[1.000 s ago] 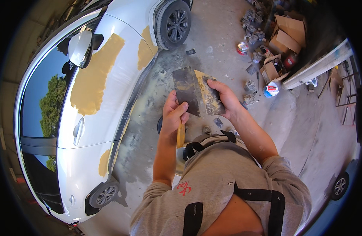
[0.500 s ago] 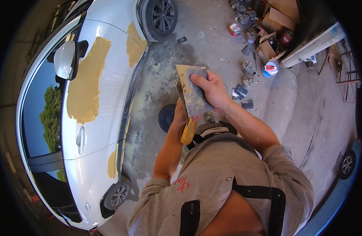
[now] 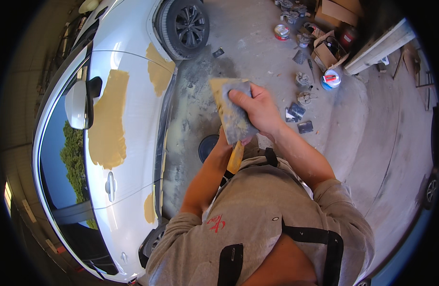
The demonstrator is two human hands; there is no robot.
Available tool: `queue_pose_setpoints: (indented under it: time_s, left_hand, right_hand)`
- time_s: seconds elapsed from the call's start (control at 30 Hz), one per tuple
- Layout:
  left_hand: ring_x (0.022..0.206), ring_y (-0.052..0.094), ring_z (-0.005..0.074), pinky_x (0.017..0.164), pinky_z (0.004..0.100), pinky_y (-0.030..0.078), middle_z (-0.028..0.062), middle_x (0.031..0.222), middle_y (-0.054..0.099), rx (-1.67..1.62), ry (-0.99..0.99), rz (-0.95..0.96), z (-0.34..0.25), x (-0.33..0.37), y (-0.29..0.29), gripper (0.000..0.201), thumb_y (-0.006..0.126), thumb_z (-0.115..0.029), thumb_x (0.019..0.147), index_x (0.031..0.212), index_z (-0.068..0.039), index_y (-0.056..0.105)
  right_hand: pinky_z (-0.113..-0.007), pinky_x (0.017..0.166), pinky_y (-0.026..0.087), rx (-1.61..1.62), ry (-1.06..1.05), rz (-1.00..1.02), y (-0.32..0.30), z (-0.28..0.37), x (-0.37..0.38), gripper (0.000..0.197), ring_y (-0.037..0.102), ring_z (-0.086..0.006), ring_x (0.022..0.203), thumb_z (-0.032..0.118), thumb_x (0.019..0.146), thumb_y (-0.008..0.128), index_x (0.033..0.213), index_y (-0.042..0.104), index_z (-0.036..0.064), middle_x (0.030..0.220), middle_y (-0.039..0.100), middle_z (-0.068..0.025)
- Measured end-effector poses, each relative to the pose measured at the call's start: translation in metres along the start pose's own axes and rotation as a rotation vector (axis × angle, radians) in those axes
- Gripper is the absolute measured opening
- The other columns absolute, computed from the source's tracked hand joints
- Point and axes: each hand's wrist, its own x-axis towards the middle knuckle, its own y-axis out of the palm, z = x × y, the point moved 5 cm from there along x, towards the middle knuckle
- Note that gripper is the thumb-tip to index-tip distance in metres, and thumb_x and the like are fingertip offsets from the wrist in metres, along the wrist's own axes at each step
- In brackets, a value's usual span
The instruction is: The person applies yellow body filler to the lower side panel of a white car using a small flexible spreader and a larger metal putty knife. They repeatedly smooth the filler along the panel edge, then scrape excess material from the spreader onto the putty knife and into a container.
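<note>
My right hand point(image 3: 263, 108) is closed on a grey flat spreader point(image 3: 238, 114), thumb pressed on its face. Tan filler paste point(image 3: 219, 88) coats the spreader's left and upper edges. Under it, my left hand point(image 3: 223, 139) is mostly hidden, closed round a putty knife whose yellow handle point(image 3: 235, 158) sticks out below; its blade is out of sight behind the spreader. To the left stands a white car point(image 3: 133, 143). Smoothed tan filler covers a large patch on its front door point(image 3: 107, 126), with smaller patches on the fender point(image 3: 157, 71) and rear door point(image 3: 149, 208).
A dark round lid or stool top point(image 3: 209, 147) sits beside my left forearm. Along the floor to the right lie dark sanding sheets point(image 3: 296, 112), dusty tools point(image 3: 303, 79), a white-and-blue can point(image 3: 331, 80) and cardboard boxes point(image 3: 327, 50). A pale post point(image 3: 379, 47) stands beyond them.
The car has shifted slightly right and down in the view. The spreader has moved over the putty knife's blade, which showed at its left before. Both hands keep their grip.
</note>
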Motion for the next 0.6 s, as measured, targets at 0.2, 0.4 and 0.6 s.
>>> queue_pose_setpoints:
  time_s: [0.2, 0.4, 0.6]
  left_hand:
    - [0.069, 0.053, 0.0051, 0.061, 0.0217, 0.043, -0.0025, 0.075, 0.061, 0.699, -0.137, -0.092, -0.088, 0.078, -0.053, 0.043, 0.049, -0.043, 0.095, 0.082, -0.005, 0.064]
    - [0.067, 0.051, 0.0044, 0.059, 0.0212, 0.042, -0.0042, 0.075, 0.059, 0.731, -0.243, 0.325, -0.134, 0.182, -0.116, 0.041, 0.05, -0.042, 0.095, 0.079, -0.005, 0.061]
    - [0.045, 0.046, 0.0124, 0.039, 0.0263, 0.037, -0.0009, 0.054, 0.047, -0.264, -0.751, 0.587, -0.118, 0.242, -0.111, 0.033, 0.046, -0.039, 0.094, 0.08, -0.01, 0.055]
  right_hand:
    - [-0.025, 0.064, 0.052, -0.071, -0.056, -0.029, -0.058, 0.049, 0.059, 0.023, 0.062, -0.0096, 0.072, 0.019, 0.085, 0.065, 0.102, 0.064, 0.0025, 0.089, 0.067, -0.0042]
    - [-0.023, 0.069, 0.049, -0.336, 0.096, 0.078, -0.049, 0.04, 0.14, 0.024, 0.059, -0.0058, 0.077, 0.018, 0.083, 0.069, 0.099, 0.066, 0.0007, 0.085, 0.067, -0.001]
    - [-0.026, 0.071, 0.05, -0.068, -0.006, -0.13, -0.022, 0.021, 0.165, 0.02, 0.061, -0.0107, 0.076, 0.017, 0.085, 0.066, 0.094, 0.064, -0.0012, 0.085, 0.067, -0.005]
